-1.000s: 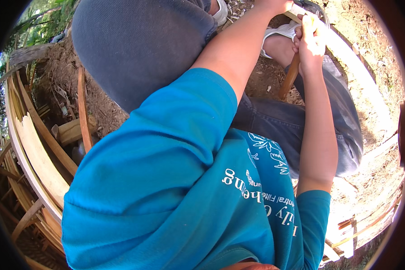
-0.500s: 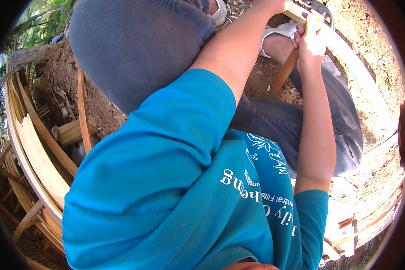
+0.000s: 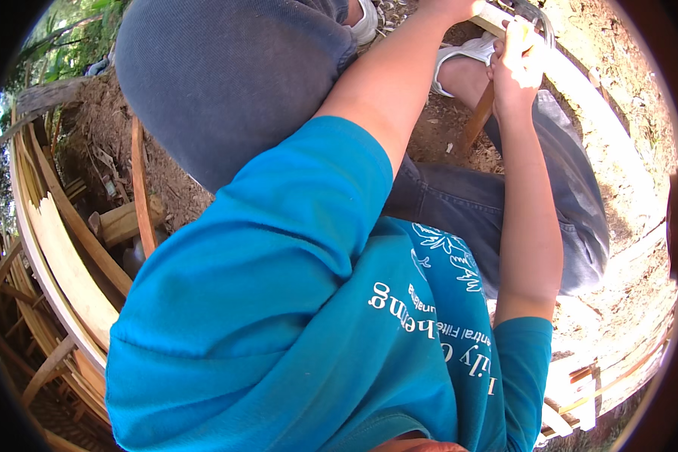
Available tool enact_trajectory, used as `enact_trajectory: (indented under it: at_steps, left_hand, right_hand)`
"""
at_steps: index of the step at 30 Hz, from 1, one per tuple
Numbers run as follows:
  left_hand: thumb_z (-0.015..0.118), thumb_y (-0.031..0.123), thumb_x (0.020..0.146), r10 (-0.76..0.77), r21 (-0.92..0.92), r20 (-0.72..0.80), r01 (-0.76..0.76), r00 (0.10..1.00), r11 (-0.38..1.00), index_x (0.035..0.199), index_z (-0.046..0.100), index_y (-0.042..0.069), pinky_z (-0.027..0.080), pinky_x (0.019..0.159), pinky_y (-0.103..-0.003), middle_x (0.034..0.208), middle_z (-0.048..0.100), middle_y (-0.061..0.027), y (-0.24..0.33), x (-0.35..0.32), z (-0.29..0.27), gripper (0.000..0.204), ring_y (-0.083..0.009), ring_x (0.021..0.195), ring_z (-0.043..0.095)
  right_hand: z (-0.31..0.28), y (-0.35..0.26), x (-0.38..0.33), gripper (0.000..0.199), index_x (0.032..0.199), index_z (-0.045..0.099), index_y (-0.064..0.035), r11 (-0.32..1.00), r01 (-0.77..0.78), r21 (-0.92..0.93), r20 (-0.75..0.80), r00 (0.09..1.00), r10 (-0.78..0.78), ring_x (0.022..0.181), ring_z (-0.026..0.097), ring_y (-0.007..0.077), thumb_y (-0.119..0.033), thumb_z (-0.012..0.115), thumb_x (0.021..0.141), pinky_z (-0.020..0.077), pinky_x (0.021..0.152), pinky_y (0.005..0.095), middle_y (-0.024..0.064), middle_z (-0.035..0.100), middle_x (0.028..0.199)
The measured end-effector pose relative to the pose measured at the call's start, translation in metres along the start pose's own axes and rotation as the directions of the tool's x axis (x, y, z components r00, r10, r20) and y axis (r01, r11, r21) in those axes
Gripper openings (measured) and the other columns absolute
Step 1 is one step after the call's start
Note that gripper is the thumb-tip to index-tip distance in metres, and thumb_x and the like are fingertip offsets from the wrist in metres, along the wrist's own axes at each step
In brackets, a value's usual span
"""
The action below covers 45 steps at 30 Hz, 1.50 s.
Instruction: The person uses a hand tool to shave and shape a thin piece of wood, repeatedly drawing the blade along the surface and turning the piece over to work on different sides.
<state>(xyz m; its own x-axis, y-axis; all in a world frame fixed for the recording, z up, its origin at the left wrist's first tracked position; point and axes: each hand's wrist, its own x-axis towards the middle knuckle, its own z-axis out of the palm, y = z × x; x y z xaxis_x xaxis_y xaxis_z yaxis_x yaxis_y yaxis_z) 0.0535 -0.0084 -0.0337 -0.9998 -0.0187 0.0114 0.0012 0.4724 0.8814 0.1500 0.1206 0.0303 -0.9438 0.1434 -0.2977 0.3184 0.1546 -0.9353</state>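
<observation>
My right hand is closed, its fingers wrapped round a brown wooden handle that slants down below the fist. Whatever the handle's upper end joins is lost in the glare and behind the fingers. At the top edge my left hand is partly cut off, its fingers mostly out of the picture. Just right of it lies a pale strip of wood. A dark curved object, too small to name, sits beyond my right fist.
My bent legs in dark trousers and white shoes surround the working spot. Split wooden strips stand at the left, beside a short log. Wood chips lie on the brown soil; strong sunlight washes out the right side.
My right hand has shifted slightly left and the handle's lower end has moved a little up and right. My left hand stays nearly in place.
</observation>
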Motion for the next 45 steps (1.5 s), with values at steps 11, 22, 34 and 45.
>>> enact_trajectory:
  at_steps: [11, 22, 34, 45]
  left_hand:
    - [0.072, 0.012, 0.079, 0.089, 0.008, -0.032, -0.089, 0.996, 0.996, 0.083, 0.062, 0.006, 0.051, 0.069, -0.050, 0.079, 0.067, -0.0237, -0.009, -0.001, 0.004, 0.012, -0.0456, 0.081, 0.066]
    - [0.066, 0.012, 0.083, 0.103, 0.008, -0.037, -0.103, 0.994, 0.995, 0.083, 0.063, 0.005, 0.050, 0.072, -0.053, 0.083, 0.068, -0.0258, -0.011, -0.009, 0.004, 0.008, -0.0464, 0.084, 0.067]
    - [0.070, 0.014, 0.081, 0.100, 0.072, 0.074, -0.105, 0.992, 0.992, 0.091, 0.068, 0.006, 0.053, 0.080, -0.052, 0.093, 0.070, -0.0247, -0.001, -0.024, 0.004, 0.014, -0.0448, 0.094, 0.067]
    - [0.067, 0.011, 0.082, 0.098, -0.045, 0.008, -0.097, 0.995, 0.994, 0.088, 0.065, 0.006, 0.052, 0.074, -0.050, 0.088, 0.068, -0.0254, 0.012, -0.021, -0.003, 0.008, -0.0458, 0.088, 0.066]
  right_hand:
    - [0.004, 0.002, -0.003, 0.034, 0.125, 0.060, -0.0048, 0.997, 0.009, 0.070, -0.033, 0.999, -0.006, 0.056, 0.041, 0.0045, -0.034, 0.055, 0.109, 0.0362, 0.049, 0.0220, -0.0023, 0.050, 0.075]
    - [0.009, -0.008, -0.012, 0.034, 0.127, 0.059, -0.0027, 0.982, -0.109, 0.157, 0.035, 0.994, 0.105, 0.056, 0.041, 0.0041, -0.031, 0.051, 0.111, 0.0360, 0.050, 0.0219, -0.0020, 0.050, 0.077]
    - [-0.001, -0.013, -0.015, 0.036, 0.129, 0.058, -0.0047, 0.956, -0.190, 0.224, 0.007, 0.981, 0.194, 0.059, 0.042, 0.0048, -0.034, 0.051, 0.110, 0.0357, 0.053, 0.0220, -0.0024, 0.049, 0.078]
    - [-0.006, -0.017, -0.018, 0.036, 0.126, 0.061, -0.0052, 0.969, -0.174, 0.178, 0.002, 0.984, 0.177, 0.059, 0.044, 0.0048, -0.036, 0.054, 0.108, 0.0375, 0.052, 0.0212, -0.0034, 0.051, 0.077]
